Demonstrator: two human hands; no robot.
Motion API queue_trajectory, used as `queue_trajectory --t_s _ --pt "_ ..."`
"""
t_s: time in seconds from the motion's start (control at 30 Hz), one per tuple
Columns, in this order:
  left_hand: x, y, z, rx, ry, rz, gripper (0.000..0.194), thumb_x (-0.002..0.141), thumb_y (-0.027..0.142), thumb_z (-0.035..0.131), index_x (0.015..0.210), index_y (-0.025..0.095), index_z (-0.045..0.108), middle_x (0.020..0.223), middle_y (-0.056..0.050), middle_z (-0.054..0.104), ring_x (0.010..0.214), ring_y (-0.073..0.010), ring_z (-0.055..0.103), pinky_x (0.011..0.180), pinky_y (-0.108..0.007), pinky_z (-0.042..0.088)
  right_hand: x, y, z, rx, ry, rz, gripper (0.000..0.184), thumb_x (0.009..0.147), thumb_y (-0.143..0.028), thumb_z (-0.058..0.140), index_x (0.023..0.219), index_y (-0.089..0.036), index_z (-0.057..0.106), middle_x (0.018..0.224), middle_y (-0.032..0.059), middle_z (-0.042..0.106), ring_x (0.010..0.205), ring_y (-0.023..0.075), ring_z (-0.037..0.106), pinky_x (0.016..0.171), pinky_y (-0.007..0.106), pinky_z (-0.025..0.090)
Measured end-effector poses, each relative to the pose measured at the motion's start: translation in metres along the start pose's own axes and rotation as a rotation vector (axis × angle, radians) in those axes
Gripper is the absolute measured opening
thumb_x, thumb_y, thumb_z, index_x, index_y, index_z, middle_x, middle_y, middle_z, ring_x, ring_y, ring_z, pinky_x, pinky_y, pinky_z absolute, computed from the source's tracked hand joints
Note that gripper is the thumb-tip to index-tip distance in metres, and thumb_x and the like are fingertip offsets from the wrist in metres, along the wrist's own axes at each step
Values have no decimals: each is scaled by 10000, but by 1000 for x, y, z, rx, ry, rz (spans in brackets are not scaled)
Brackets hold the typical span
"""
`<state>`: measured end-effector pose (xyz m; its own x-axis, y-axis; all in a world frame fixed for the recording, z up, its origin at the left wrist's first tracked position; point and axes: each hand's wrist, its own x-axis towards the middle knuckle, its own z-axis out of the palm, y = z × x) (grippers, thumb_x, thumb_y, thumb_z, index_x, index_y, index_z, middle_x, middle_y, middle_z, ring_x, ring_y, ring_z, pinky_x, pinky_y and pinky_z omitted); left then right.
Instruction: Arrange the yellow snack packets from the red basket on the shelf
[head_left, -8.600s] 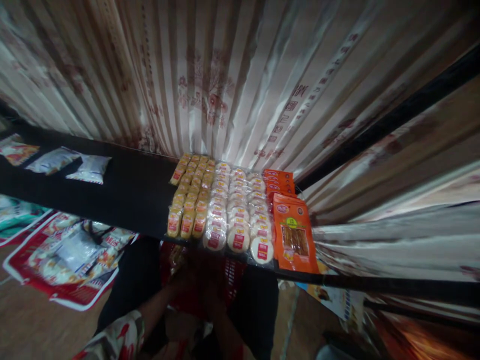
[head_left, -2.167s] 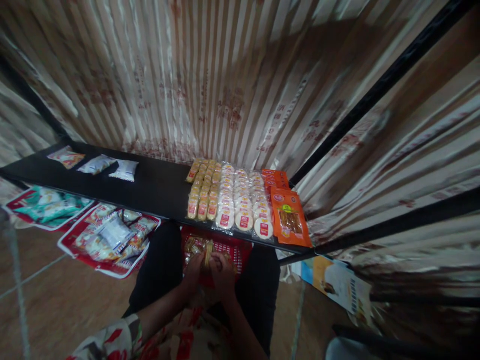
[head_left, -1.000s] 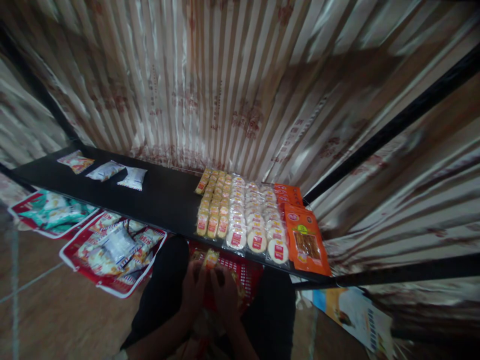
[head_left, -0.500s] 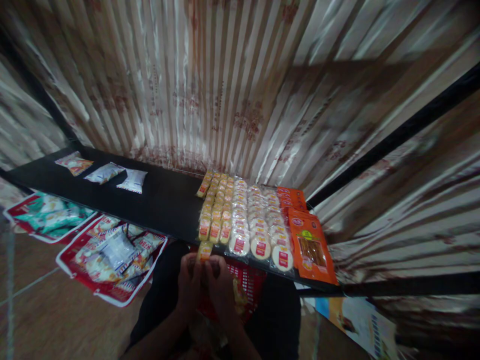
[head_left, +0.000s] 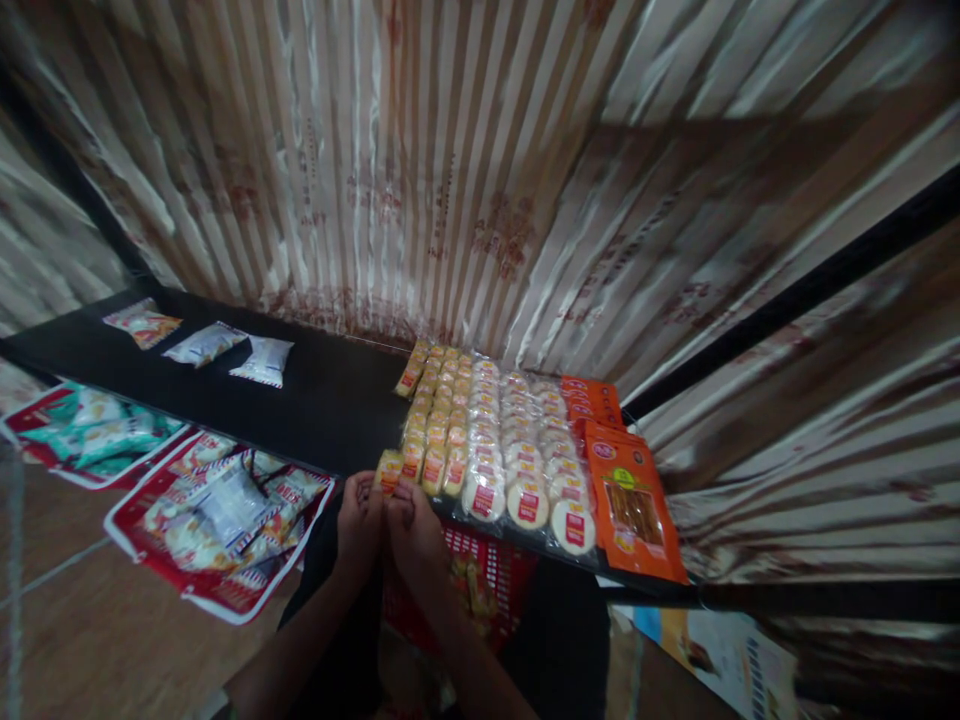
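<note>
A small yellow wrapped snack cake (head_left: 389, 468) is pinched between my two hands at the shelf's front edge. My left hand (head_left: 358, 518) grips its left side, and my right hand (head_left: 412, 522) has its fingers closed at the lower right of the same pack. Just to the right, rows of matching yellow packs (head_left: 433, 465) lie overlapped on the black shelf (head_left: 322, 400). Beyond them lie rows of round white wrapped cakes (head_left: 484, 495). Below my right hand, a red basket (head_left: 514, 580) holds more yellow packs.
Orange snack pouches (head_left: 630, 500) lie at the shelf's right end. Three small snack bags (head_left: 262, 358) rest toward its left. Below the left front edge, a red basket (head_left: 120, 520) holds snack bags, beside another with green bags (head_left: 112, 435). A striped curtain (head_left: 420, 180) hangs behind.
Both hands have moved forward and left with the yellow snack cake, from below the shelf edge to beside the front of the yellow rows. The view has shifted slightly.
</note>
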<state>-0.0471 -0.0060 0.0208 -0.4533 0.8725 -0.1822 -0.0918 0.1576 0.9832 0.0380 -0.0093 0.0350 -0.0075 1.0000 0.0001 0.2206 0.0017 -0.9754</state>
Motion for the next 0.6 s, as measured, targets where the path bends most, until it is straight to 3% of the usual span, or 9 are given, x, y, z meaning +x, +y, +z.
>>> queue_trajectory --t_s 0.2,0.6 --pt "27 -8 0 -20 31 32 274 717 380 555 896 184 488 782 -45 641 699 -182 648 634 -305 531 18 9 19 28 -21 -12 406 751 -240 457 1134 -146 548 1072 113 671 875 181 681 783 290 544" --pt "70 -25 -9 171 43 71 230 730 308 554 927 190 533 847 -50 653 809 -183 636 764 -326 510 55 5 44 -231 -8 -4 322 772 -227 464 1001 -106 656 988 120 682 930 203 625 866 320 477"
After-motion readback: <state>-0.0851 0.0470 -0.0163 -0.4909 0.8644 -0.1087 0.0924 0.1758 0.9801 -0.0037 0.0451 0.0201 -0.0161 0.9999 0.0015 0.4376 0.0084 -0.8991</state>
